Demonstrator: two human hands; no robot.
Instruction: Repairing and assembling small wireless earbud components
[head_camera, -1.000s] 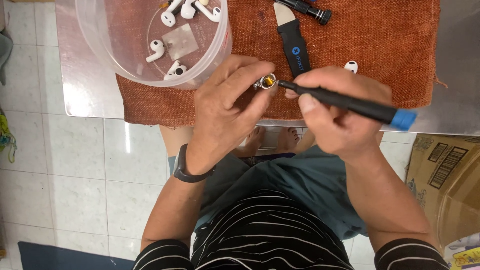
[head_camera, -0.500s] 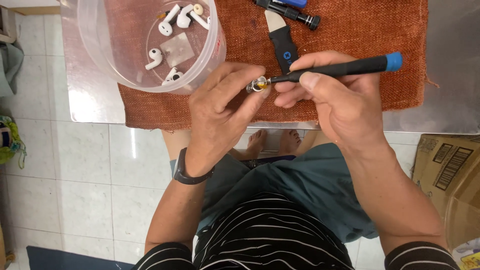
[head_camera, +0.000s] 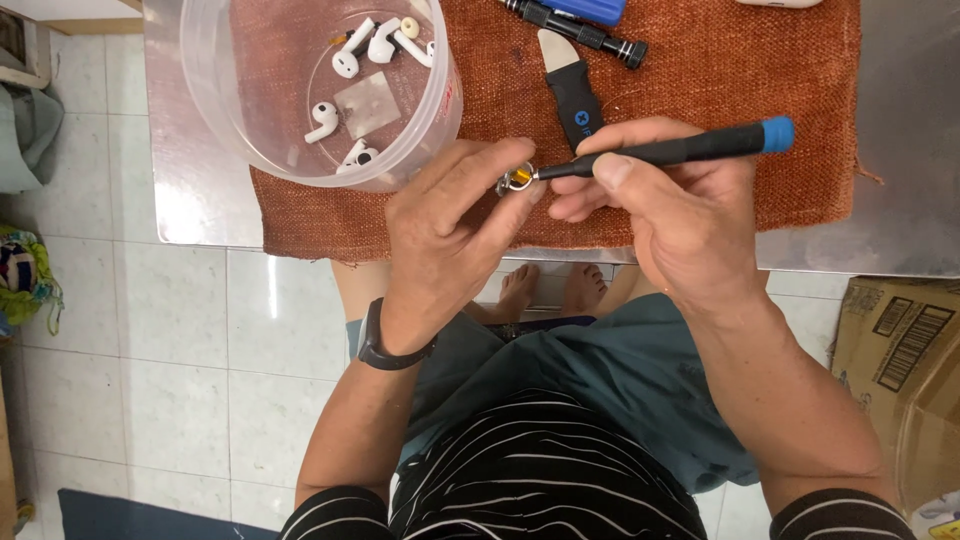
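Far to the left of the left hand, a bundle of cloth (head_camera: 28, 278) lies on the tiled floor (head_camera: 160, 340). Up and to the left of that hand stands a clear plastic tub (head_camera: 205, 90) on the rust-coloured woven mat (head_camera: 700, 80); inside it lie several white earbuds (head_camera: 352, 55) and a small square grey piece (head_camera: 366, 104). The tub's near wall sits just beside the left fingers.

The left hand (head_camera: 440, 240), a dark band (head_camera: 385, 350) on its wrist, has thumb and forefinger pressed together, pinching a small round metal part (head_camera: 515, 180) with an amber centre. The part is held above the mat's near edge, between the two hands.

The tip of a slim black screwdriver (head_camera: 680, 150) with a blue end cap touches that part. The right hand (head_camera: 670, 230) is closed around the screwdriver's shaft, thumb on top and fingers curled beneath, with the blue cap sticking out past the knuckles to the right.

Just beyond the right hand's fingers lies a dark-handled prying tool (head_camera: 572, 90) with a pale blade, and past it a second black driver (head_camera: 580, 30) lies aslant. The mat rests on a steel table (head_camera: 900, 150). Low to the right of the right forearm stands a cardboard box (head_camera: 900, 350).
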